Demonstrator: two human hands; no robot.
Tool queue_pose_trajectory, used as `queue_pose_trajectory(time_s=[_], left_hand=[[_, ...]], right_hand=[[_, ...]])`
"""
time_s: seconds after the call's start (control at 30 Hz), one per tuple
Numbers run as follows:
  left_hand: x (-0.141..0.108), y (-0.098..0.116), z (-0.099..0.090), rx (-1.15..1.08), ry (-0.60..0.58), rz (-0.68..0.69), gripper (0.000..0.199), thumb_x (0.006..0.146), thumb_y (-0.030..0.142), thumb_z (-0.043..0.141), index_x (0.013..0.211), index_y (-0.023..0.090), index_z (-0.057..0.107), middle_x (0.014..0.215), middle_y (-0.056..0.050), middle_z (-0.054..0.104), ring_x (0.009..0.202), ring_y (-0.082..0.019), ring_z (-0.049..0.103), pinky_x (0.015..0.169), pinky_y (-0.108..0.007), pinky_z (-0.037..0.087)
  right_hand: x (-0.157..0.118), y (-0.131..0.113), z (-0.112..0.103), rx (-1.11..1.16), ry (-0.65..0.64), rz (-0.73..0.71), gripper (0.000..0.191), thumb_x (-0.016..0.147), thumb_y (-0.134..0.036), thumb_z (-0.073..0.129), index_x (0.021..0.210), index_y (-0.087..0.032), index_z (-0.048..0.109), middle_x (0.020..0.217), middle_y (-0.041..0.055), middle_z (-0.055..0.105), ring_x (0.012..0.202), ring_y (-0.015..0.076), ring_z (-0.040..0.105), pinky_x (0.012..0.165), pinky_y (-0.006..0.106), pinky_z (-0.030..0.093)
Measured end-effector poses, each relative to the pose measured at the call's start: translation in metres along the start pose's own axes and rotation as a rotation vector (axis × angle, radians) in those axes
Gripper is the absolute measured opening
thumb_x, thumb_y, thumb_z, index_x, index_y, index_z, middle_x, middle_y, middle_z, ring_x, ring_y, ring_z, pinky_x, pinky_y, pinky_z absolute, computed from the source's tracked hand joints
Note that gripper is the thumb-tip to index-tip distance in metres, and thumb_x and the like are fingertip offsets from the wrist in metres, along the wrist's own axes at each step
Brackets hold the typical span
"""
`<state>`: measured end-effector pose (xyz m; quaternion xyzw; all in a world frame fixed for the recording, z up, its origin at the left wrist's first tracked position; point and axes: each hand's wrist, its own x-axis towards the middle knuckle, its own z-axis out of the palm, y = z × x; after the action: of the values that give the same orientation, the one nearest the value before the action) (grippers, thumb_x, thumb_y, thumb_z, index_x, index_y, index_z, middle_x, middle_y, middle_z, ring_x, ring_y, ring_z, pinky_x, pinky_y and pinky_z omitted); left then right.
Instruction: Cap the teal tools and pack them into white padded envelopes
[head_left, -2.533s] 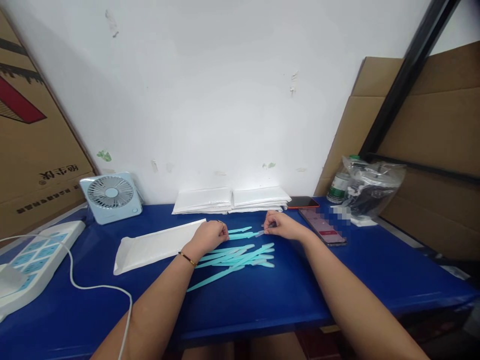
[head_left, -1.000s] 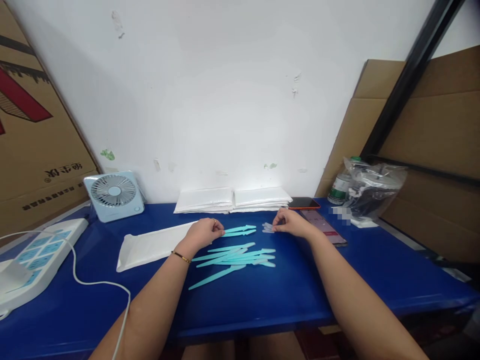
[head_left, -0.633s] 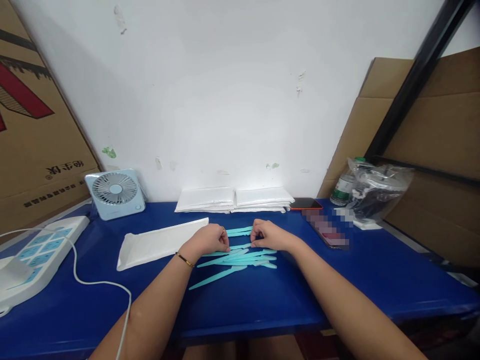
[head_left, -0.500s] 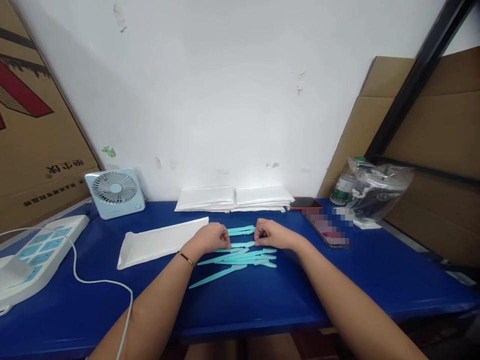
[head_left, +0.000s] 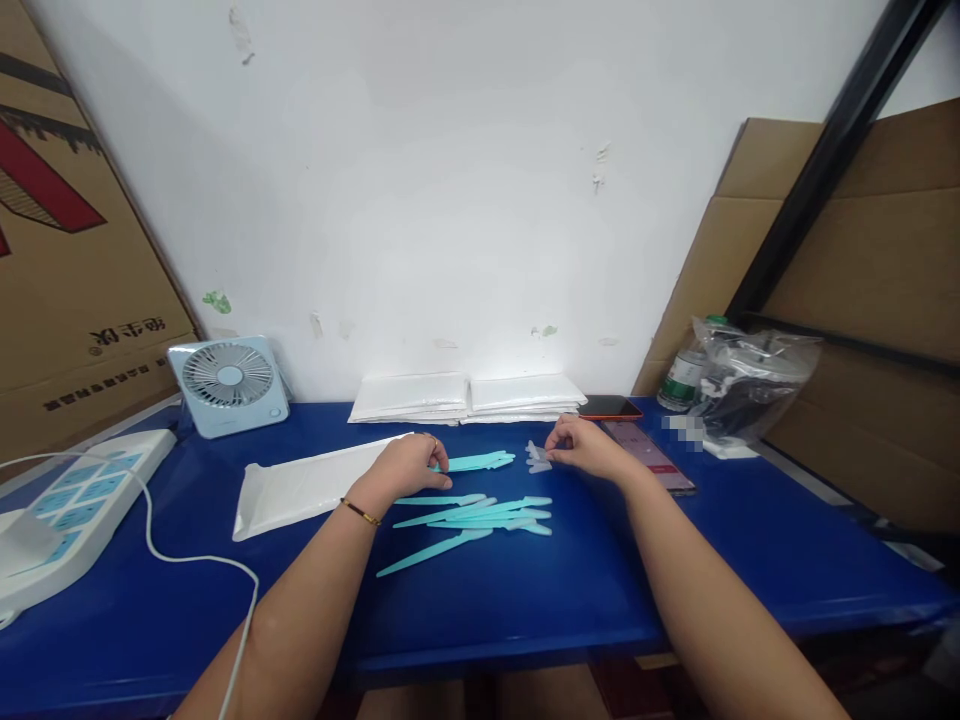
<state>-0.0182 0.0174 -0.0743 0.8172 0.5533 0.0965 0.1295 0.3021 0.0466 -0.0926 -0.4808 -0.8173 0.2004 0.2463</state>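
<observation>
My left hand [head_left: 420,465] is at the left end of a small group of turquoise sticks [head_left: 480,461]; its fingers are partly apart, and whether they grip a stick is hidden. To the right, my right hand [head_left: 577,443] pinches a small clear cap [head_left: 547,455] beside several similar translucent pieces [head_left: 534,464] on the blue table. Nearer the front edge lie several loose turquoise sticks [head_left: 487,515] with whitish covers at their right ends. A flat white packet [head_left: 307,487] rests left of my left hand, its right end near my wrist.
Stacked white packets [head_left: 412,397] stand against the wall. A blue fan [head_left: 231,385] and a white power strip [head_left: 97,500] with its cable are at the left. Phones [head_left: 652,458], a bottle [head_left: 682,380] and a plastic bag [head_left: 757,385] are at the right.
My right hand has moved right and slightly up, away from the sticks to the clear pieces. My left hand has shifted left and up, and the stick between the hands has joined the upper group.
</observation>
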Motion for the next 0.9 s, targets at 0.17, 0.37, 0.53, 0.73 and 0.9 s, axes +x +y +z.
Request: queue_pose_trajectory(time_s=[0.17,0.37,0.53,0.73,0.9], left_hand=[[-0.005,0.004,0.001,0.061,-0.172,0.002,0.014,0.061,0.038,0.069,0.065,0.024,0.069,0.068,0.002,0.065,0.064,-0.015,0.057,0.051,-0.024,0.032],[0.002,0.024,0.018,0.038,0.090,0.068,0.022,0.073,0.043,0.060,0.081,0.024,0.068,0.078,0.000,0.065,0.069,-0.015,0.057,0.058,-0.024,0.035],[-0.003,0.037,0.018,-0.045,0.024,0.215,0.031,0.079,0.048,0.052,0.077,0.022,0.069,0.080,-0.002,0.067,0.071,-0.015,0.058,0.060,-0.024,0.036],[-0.003,0.029,0.008,0.081,0.078,0.134,0.023,0.078,0.037,0.054,0.068,0.021,0.067,0.079,0.000,0.068,0.070,-0.015,0.058,0.062,-0.025,0.034],[-0.004,0.013,0.000,0.111,0.094,0.026,0.018,0.072,0.040,0.059,0.074,0.024,0.067,0.078,0.001,0.067,0.070,-0.015,0.058,0.059,-0.025,0.034]], right_hand=[[-0.006,-0.015,0.002,0.064,-0.282,-0.082,0.024,0.062,-0.039,0.073,0.074,-0.018,0.071,0.081,0.0017,0.055,0.069,0.0134,0.052,0.062,0.024,0.041],[-0.003,-0.022,0.017,0.036,-0.385,-0.130,0.019,0.067,-0.036,0.070,0.073,-0.018,0.070,0.077,0.0007,0.051,0.066,0.0117,0.048,0.059,0.023,0.039],[-0.002,-0.026,0.018,0.026,-0.263,-0.139,0.014,0.073,-0.032,0.066,0.076,-0.018,0.067,0.083,0.0014,0.051,0.068,0.0117,0.049,0.062,0.023,0.039],[-0.001,-0.013,0.011,-0.039,-0.136,-0.143,0.009,0.075,-0.025,0.061,0.074,-0.018,0.065,0.084,0.0027,0.054,0.072,0.0134,0.052,0.064,0.024,0.040],[-0.001,0.005,0.002,-0.103,-0.031,-0.008,0.012,0.070,-0.030,0.065,0.072,-0.017,0.067,0.082,0.0032,0.057,0.071,0.0147,0.054,0.065,0.025,0.041]])
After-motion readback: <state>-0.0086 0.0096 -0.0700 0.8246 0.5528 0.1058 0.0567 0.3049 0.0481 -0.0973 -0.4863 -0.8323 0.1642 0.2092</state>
